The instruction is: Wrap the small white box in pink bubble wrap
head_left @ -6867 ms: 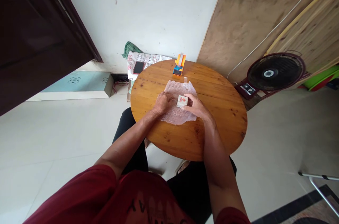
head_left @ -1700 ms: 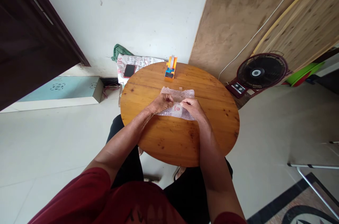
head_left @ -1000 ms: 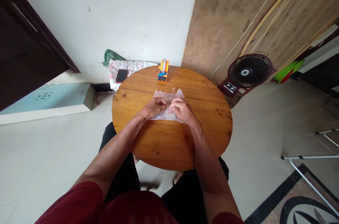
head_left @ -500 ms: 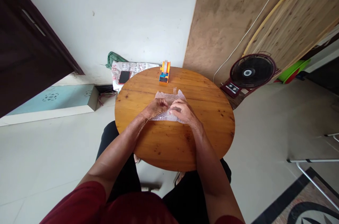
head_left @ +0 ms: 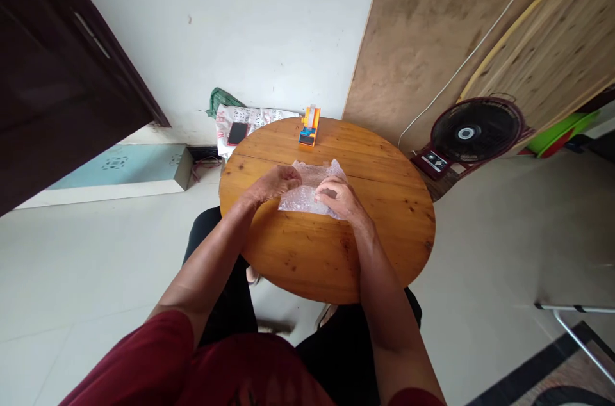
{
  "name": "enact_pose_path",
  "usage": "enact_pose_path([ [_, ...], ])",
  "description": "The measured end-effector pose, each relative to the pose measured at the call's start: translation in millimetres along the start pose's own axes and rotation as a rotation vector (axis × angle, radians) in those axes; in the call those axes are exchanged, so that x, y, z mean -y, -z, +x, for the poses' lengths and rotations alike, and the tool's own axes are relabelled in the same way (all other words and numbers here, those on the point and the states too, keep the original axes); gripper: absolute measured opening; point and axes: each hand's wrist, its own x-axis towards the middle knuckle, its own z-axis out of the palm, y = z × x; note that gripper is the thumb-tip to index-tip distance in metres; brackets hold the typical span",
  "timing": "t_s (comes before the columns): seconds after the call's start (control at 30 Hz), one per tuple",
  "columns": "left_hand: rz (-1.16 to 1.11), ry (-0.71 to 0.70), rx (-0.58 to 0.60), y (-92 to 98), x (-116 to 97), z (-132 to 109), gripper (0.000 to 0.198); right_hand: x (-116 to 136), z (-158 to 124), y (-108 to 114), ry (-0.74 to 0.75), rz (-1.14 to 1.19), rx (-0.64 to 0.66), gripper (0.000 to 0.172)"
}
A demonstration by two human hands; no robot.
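Note:
A sheet of bubble wrap lies folded on the round wooden table, between and under my hands. My left hand is closed in a pinch at the wrap's left side; whatever lies between its fingertips is too small to make out. Over the right part of the wrap, my right hand curves with thumb and fingertips close together. A small clear glint shows at those fingertips, perhaps tape or the wrap itself. Farther back on the table stands an orange and blue tape dispenser with a roll of clear tape.
Behind the table's left edge, a dark phone rests on a printed white sack beside a green bag. A dark red fan stands to the right. A metal-legged frame is at the lower right.
My hands have moved apart, the left one drawing leftward from the middle of the bubble wrap. More of the wrap's surface shows between them. The whole view has shifted slightly.

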Motion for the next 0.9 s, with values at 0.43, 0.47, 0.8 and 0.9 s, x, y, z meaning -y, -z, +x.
enact_pose_path([
  [0.43, -0.110, 0.453, -0.151, -15.5, 3.3, -40.7, 0.070, 4.0, -0.1, 1.3, -0.035, -0.008, 0.013, 0.012],
  [0.47, -0.139, 0.458, -0.154, -18.3, 2.4, -40.1, 0.068, 3.3, -0.1, 1.1, -0.035, -0.005, 0.014, 0.012],
  [0.8, -0.109, 0.405, -0.197, -38.3, 8.3, -14.5, 0.018, 1.3, 2.2, -1.3, -0.029, -0.009, 0.015, 0.011],
  [0.9, -0.090, 0.418, -0.214, -41.9, 4.8, -9.4, 0.017, 1.3, 2.7, -2.6, -0.023, -0.018, -0.001, 0.010],
])
